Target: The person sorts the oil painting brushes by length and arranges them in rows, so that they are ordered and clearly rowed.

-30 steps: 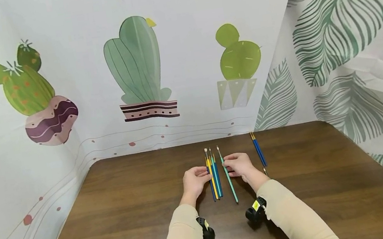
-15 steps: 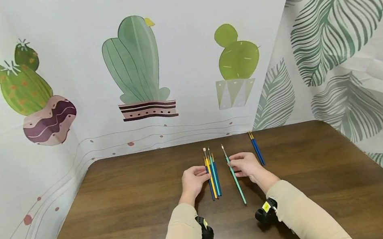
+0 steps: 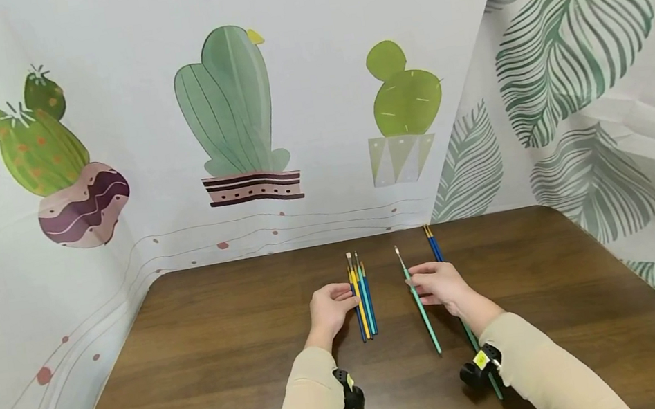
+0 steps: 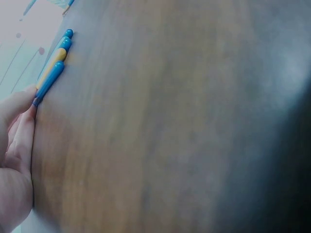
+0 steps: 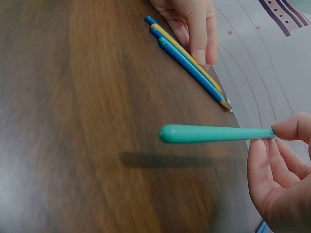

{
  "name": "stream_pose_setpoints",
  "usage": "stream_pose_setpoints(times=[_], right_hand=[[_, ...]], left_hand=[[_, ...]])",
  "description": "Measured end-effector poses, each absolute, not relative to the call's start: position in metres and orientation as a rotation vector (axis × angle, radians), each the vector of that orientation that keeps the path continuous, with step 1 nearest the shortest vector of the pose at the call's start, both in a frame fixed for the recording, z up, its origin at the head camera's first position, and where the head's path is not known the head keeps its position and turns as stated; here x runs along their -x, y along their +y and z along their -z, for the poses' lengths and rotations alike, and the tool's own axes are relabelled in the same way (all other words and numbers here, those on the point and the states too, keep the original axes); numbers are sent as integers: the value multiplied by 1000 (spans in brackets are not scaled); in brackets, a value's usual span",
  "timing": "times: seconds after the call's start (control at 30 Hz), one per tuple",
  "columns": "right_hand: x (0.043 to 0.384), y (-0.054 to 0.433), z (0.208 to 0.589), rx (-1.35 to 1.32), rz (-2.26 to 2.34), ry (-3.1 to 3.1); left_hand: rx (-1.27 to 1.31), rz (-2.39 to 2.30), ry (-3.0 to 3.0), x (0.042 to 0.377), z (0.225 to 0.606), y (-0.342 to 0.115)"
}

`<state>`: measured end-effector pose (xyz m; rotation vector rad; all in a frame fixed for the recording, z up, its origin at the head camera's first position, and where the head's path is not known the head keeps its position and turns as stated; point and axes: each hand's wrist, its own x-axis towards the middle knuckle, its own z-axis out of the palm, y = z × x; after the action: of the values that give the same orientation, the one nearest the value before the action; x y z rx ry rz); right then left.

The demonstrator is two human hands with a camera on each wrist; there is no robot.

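Observation:
A row of slim paintbrushes (image 3: 369,303) in blue, yellow and teal lies side by side on the brown table, bristles toward the far edge. My left hand (image 3: 330,310) is at the row's left side, its thumb over the yellow paintbrush (image 3: 362,311). In the left wrist view, that thumb (image 4: 19,104) meets the handles and the fingers lie beyond. To the right, my right hand (image 3: 442,286) pinches a green paintbrush (image 3: 424,316) between thumb and fingertips. The right wrist view has this green paintbrush (image 5: 214,133) raised over the table, its shadow apart from it.
Two blue paintbrushes (image 3: 433,242) lie near the far edge, partly behind my right hand. Another green paintbrush (image 3: 496,387) shows under the right forearm. The wooden table (image 3: 226,330) ends at a backdrop (image 3: 329,127) printed with cacti and leaves.
My right hand has moved right with the green paintbrush, away from the row and closer to the two blue ones. The left hand has stayed at the row.

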<state>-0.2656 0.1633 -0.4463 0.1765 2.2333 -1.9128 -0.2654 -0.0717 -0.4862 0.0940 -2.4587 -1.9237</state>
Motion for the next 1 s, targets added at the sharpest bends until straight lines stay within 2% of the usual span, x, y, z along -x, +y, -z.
stream_pose_setpoints(times=[1.0], right_hand=[[234,230,438,-147,1893,2225]], left_hand=[[-96,1913,-2456,265,485,-70]])
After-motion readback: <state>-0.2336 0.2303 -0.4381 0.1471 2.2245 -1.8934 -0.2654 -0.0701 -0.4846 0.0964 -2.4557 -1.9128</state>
